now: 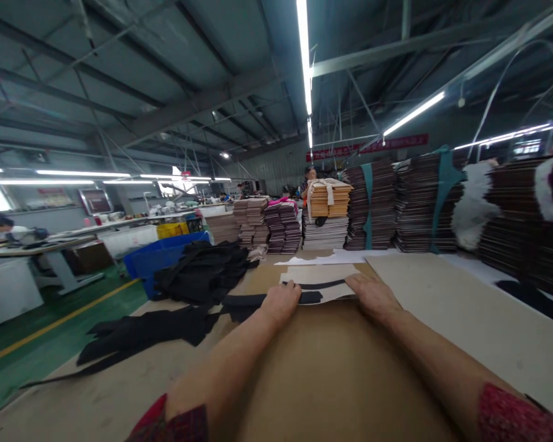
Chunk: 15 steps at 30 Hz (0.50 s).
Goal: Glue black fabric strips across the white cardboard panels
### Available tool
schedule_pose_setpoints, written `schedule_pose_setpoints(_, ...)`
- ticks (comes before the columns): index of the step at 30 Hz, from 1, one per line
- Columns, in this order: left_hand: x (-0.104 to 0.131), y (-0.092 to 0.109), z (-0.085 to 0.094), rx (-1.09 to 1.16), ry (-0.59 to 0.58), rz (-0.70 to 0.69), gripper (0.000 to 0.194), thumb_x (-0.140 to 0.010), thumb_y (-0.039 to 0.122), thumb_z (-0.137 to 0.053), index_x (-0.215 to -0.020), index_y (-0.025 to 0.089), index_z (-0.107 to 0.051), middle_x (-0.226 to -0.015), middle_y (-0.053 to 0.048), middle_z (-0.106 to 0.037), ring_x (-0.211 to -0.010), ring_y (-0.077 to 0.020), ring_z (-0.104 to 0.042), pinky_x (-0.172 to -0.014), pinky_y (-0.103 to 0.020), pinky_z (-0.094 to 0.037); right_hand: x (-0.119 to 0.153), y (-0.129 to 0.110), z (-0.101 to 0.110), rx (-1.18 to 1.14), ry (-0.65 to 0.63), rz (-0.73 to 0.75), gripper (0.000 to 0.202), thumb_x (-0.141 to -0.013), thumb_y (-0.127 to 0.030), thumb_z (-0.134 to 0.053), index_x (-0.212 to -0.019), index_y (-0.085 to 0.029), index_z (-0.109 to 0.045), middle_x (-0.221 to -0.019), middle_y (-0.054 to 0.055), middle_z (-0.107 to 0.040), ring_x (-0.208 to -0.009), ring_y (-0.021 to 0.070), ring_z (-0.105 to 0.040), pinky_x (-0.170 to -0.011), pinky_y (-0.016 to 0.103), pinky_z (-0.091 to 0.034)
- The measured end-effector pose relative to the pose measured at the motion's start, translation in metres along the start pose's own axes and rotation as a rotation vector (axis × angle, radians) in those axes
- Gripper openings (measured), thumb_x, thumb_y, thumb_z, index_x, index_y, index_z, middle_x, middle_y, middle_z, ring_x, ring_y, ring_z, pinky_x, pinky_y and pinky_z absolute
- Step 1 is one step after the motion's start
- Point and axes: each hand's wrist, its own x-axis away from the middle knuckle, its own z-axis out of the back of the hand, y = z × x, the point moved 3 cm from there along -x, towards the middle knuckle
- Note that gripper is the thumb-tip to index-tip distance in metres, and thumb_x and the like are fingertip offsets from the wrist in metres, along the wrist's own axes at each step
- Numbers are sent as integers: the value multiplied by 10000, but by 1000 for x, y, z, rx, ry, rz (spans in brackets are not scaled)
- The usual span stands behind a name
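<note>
My left hand [282, 302] is closed, its fingers pressed on a black fabric strip [310, 298] at the front edge of a pale sheet [336, 294]. Closed over the sheet's right end is my right hand [372, 296], where a second, thinner black strip [322, 285] ends at its fingertips. This thin strip lies across the sheet between both hands. The fingers' undersides and thumbs are partly hidden. Left of my left hand, more black fabric strips [244, 301] lie on the brown board.
Black fabric pieces [203, 270] are heaped at the left beside a blue bin [166, 245]. A large pale sheet [461, 307] covers the table's right side. Stacks of dark panels [373, 209] line the back. A person [309, 175] stands behind them; another [9, 230] sits far left.
</note>
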Motion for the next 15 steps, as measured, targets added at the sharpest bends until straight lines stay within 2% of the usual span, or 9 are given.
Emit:
schedule_pose_setpoints(3,-4,1,-22,54,-47,-17,302,-936,330,-578,-1190,165,-578,-1170,-80,-625,-977,-203,-639,-834,-411,-564,-4,4,-28,-23,-40,-49,410,-876,-14,-354,-1143,-154,-633,-1225,130,-641,-1180,213,-564,-993,340,-392)
schedule_pose_setpoints(6,-3,-2,-30,91,-76,-46,304,-933,329,-584,-1190,167,-580,-1188,-82,-621,-1001,-209,-635,-857,-425,-557,-3,5,-41,-48,-43,-74,462,-879,-8,-328,-1217,-141,-614,-1300,144,-603,-1220,213,-545,-995,329,-406)
schedule_pose_setpoints(12,-6,-7,-30,141,-139,-70,417,-924,320,-595,-1313,196,-510,-1324,-108,-560,-1107,-246,-605,-924,-470,-534,-1,2,-39,-84,-51,-86,472,-874,5,-324,-1243,-89,-604,-1336,211,-562,-1261,252,-513,-1036,375,-390)
schedule_pose_setpoints(15,-5,-7,-24,158,-194,-77,523,-873,256,-652,-1362,207,-474,-1399,-125,-516,-1141,-264,-600,-943,-468,-527,-1,-2,-35,-103,-80,-104,488,-875,5,-316,-1280,-86,-575,-1383,219,-518,-1283,261,-490,-1043,411,-385)
